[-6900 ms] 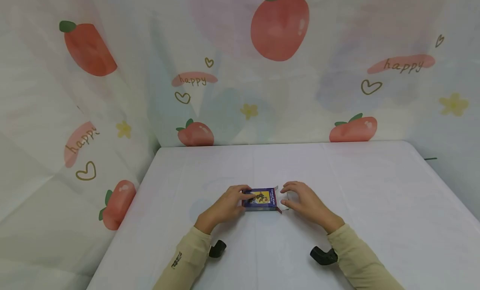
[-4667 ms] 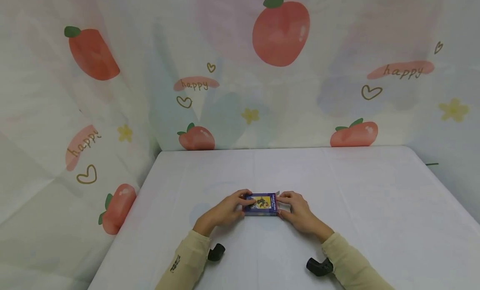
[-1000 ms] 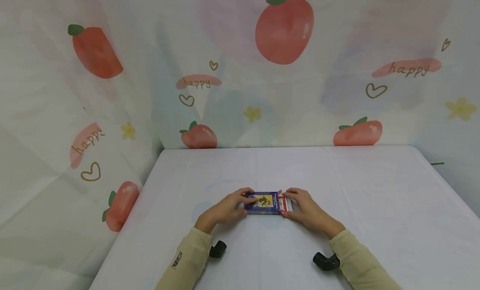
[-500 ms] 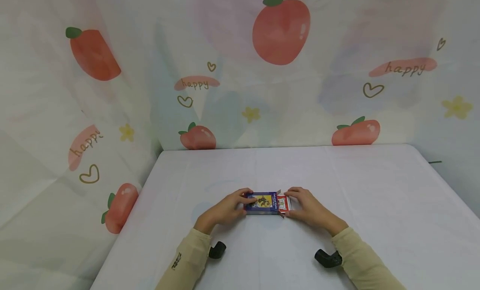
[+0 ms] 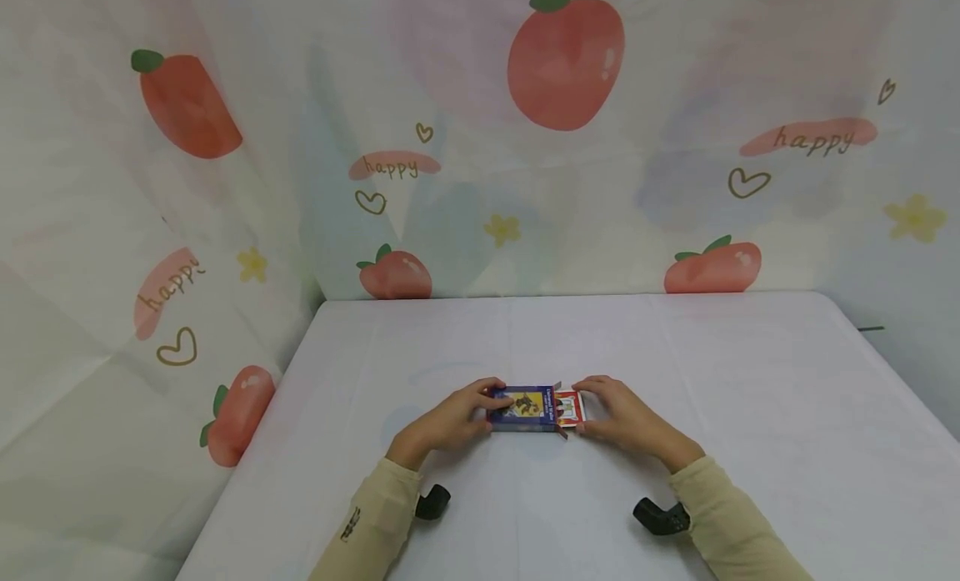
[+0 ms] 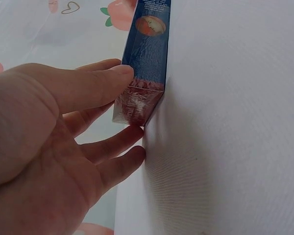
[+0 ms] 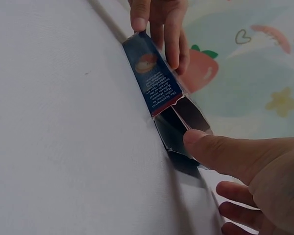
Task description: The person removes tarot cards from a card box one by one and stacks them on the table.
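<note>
A blue card box [image 5: 525, 407] with a yellow picture on top lies flat on the white table in the head view. My left hand [image 5: 452, 419] grips its left end, thumb on the near side and a finger across the top; the thumb lies on the blue side [image 6: 146, 51] in the left wrist view. From the box's open right end sticks a red-and-white stack of cards [image 5: 569, 408]. My right hand [image 5: 626, 416] pinches the cards between thumb and fingers. In the right wrist view, dark flaps [image 7: 171, 132] stand open by that thumb; the cards are mostly hidden there.
A white cloth covers the table [image 5: 750, 381]. Behind and to the left hangs a pale curtain [image 5: 465, 89] printed with peaches, hearts and flowers. Black curved pieces sit at the left sleeve [image 5: 378, 514] and the right sleeve [image 5: 738, 518].
The right hand first closed in on the box's open end, then moved back rightward. The red-and-white cards have come into view and stick out further. The left hand has stayed on the box.
</note>
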A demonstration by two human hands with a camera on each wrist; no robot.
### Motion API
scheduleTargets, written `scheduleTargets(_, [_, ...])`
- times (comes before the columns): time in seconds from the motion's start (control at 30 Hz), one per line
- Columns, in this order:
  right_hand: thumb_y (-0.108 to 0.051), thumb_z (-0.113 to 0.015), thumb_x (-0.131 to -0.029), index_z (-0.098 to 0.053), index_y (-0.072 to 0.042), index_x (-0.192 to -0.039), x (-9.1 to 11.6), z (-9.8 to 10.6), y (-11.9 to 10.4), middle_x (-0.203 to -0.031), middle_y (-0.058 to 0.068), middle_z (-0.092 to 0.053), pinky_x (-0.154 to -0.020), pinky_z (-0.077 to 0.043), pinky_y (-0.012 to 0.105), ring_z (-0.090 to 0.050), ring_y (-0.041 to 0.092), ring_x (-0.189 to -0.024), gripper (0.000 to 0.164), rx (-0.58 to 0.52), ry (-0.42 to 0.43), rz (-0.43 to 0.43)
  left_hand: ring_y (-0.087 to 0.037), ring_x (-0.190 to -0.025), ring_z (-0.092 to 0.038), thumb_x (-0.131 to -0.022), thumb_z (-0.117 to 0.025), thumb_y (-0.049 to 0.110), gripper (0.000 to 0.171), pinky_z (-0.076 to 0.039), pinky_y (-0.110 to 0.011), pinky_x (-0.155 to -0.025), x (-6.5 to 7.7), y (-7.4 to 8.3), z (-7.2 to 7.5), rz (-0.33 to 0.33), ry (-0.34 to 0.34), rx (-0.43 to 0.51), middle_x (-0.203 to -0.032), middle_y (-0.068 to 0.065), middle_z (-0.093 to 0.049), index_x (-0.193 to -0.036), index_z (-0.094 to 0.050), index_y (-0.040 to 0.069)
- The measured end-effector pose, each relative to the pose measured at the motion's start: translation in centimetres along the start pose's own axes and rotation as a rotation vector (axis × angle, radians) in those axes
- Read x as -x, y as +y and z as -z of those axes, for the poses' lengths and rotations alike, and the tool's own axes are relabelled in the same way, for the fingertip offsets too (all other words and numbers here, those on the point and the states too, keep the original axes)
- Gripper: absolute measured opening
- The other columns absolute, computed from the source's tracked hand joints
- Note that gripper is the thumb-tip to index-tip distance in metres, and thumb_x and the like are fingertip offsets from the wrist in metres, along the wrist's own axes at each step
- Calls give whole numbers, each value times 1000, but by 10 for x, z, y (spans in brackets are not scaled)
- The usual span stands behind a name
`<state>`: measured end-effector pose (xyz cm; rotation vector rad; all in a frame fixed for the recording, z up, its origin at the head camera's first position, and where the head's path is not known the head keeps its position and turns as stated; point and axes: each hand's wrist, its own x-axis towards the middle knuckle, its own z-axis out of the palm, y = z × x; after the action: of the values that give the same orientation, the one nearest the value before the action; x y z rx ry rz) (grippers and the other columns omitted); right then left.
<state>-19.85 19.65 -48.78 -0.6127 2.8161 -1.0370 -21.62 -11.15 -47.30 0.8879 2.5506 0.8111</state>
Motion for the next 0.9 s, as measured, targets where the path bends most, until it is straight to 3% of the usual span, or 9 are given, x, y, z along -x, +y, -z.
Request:
scheduleTargets(0.63, [-18,-81,-84,-56,2,-137,4,11,0,-139,26,-57,-109,-42,64,-51,48,-132,62,-14,-16,-7,-28,-153,-32,-98,-63,4,50,-33,-46,-123,-1,-1,0,-6,-1,6,-161,-8,-37,-146,-54,14])
scheduleTargets(0.9, [-17,-82,-83,-58,4,-134,6,14,-1,-135,26,-59,-107,-42,64,-52,49,-129,60,-8,0,35,-29,-153,-32,-98,-64,5,50,-33,-48,-123,-1,-2,-1,5,-2,6,-161,-6,-38,-145,-55,15])
